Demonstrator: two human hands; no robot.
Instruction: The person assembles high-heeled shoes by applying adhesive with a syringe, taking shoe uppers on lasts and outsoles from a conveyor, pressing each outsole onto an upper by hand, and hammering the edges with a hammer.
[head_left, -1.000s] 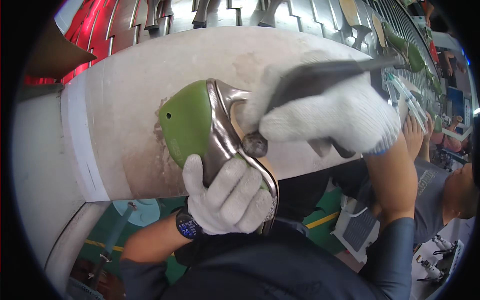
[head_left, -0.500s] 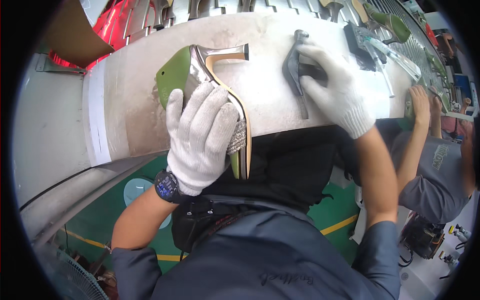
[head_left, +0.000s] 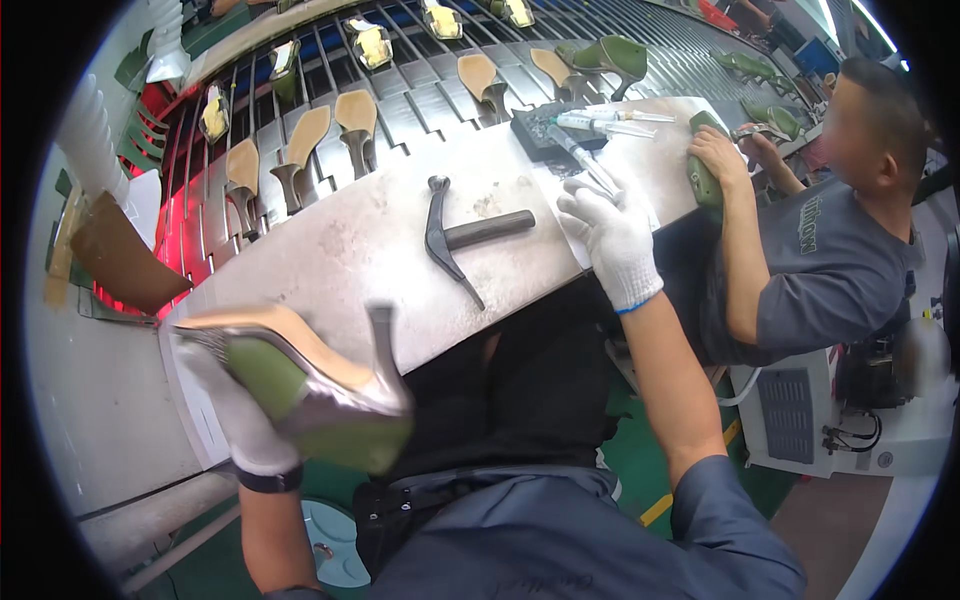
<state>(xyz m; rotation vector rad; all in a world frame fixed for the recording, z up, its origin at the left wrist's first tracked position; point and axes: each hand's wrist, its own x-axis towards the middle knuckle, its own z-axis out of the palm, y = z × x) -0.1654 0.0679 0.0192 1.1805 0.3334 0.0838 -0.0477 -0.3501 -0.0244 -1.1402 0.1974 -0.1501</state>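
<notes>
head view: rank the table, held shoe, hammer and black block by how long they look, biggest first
1. Table
2. Held shoe, blurred and apparently nearer the camera, so its lead may be partly closeness
3. Hammer
4. Black block, partly covered by syringes

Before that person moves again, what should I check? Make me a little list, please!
1. Left grip holding the green shoe: ok.
2. Shoe sharp enough to inspect: not ok, it's blurred.
3. Hammer lying on the worktop, apart from both hands: ok.
4. Right grip closed on the nearest syringe: cannot tell; the fingers overlap its end in this view.
5. Co-worker's near hand away from the hammer: ok, it's over at the worktop's right end.
</notes>
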